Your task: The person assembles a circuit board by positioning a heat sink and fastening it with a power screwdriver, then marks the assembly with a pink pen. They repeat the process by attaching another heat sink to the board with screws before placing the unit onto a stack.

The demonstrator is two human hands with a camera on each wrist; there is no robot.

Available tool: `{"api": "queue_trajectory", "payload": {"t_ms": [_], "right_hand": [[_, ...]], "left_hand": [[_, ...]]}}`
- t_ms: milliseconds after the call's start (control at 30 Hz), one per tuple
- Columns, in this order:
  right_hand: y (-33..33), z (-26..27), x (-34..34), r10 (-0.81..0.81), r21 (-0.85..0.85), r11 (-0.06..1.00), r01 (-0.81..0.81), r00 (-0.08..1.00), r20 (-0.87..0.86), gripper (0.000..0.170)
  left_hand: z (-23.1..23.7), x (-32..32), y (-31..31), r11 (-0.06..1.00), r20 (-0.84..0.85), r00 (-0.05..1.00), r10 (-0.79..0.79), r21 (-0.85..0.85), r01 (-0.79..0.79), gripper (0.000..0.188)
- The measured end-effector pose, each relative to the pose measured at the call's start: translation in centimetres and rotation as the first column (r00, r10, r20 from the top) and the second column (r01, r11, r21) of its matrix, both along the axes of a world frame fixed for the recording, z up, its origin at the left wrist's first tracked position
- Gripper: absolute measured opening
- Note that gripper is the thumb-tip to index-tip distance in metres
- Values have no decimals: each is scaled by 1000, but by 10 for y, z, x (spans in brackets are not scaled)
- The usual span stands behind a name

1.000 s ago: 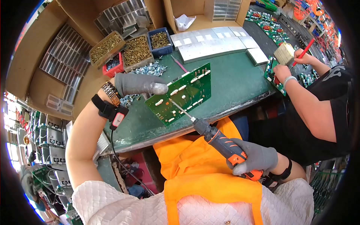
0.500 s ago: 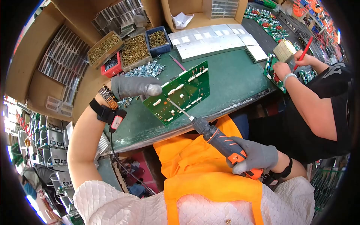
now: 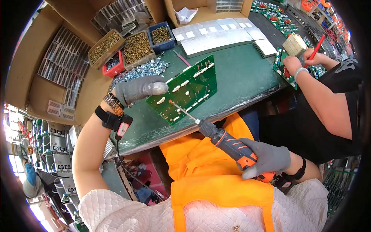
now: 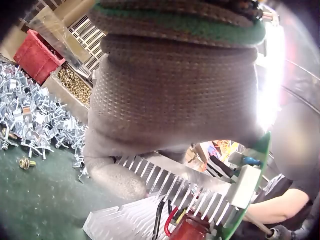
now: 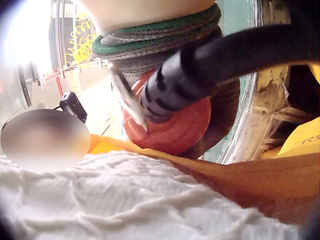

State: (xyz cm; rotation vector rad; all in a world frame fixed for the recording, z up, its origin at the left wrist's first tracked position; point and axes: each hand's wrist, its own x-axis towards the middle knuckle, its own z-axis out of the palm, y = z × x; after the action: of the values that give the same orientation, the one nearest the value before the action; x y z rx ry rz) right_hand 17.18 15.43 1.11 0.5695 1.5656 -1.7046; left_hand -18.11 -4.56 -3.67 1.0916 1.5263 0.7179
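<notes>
My gloved left hand [image 3: 141,89] grips a green circuit board [image 3: 199,85] by its upper left edge, thumb over the face with white blobs. The board is tilted above the table. In the left wrist view, a finned metal heat sink [image 4: 170,177] sits behind the board's edge, with fingers against it. My gloved right hand [image 3: 270,158] holds a black and orange electric screwdriver [image 3: 228,143], its long bit pointing up and left to an orange-ringed spot on the board. The right wrist view shows the tool's orange end [image 5: 172,132] and thick black cable [image 5: 225,57].
Tubs of brass screws [image 3: 135,50] stand behind the board, beside a red tub [image 3: 113,65] and loose metal clips [image 3: 148,69]. A row of heat sinks [image 3: 216,42] lies at the back. On the right, another person [image 3: 324,104] works on a board. Cardboard boxes [image 3: 31,58] line the left.
The left hand and board have shifted slightly up and left in the head view. The screwdriver's tip stays against the same spot. The neighbouring person's hands moved only slightly.
</notes>
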Motion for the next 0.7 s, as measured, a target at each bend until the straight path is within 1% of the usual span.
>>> {"api": "queue_trajectory", "payload": {"t_ms": [67,133,233,300,367,500,567,667,700], "right_hand": [[-1,0,-1,-2,13,1000,2,1000,-1,79],[0,-4,-1,29,-1,1000,-29,1000,-8,90],[0,-10,0,66,22,998,-65,997,-49,91],[0,-10,1,61,24,998,-60,997,-50,91],[1,-10,1,55,26,998,-54,997,-50,92],[1,-9,2,71,63,996,-68,997,-37,94],[1,-9,1,74,68,995,-71,996,-45,96],[-1,-4,-3,79,63,995,-76,996,-44,92],[-2,3,-4,-29,-99,995,32,999,36,77]], "left_hand": [[-2,5,-1,993,4,997,79,84,-79,59],[2,9,-2,991,-5,995,95,90,-94,60],[5,12,-1,988,-24,993,116,104,-113,60],[7,12,-1,987,-35,992,119,114,-114,60],[8,12,0,991,-53,993,109,87,-104,60],[8,12,0,989,-43,991,123,89,-119,62],[6,10,0,992,-51,993,104,80,-100,62],[2,7,0,992,-74,993,90,100,-83,61],[0,6,0,992,-72,993,90,100,-83,61]]}}
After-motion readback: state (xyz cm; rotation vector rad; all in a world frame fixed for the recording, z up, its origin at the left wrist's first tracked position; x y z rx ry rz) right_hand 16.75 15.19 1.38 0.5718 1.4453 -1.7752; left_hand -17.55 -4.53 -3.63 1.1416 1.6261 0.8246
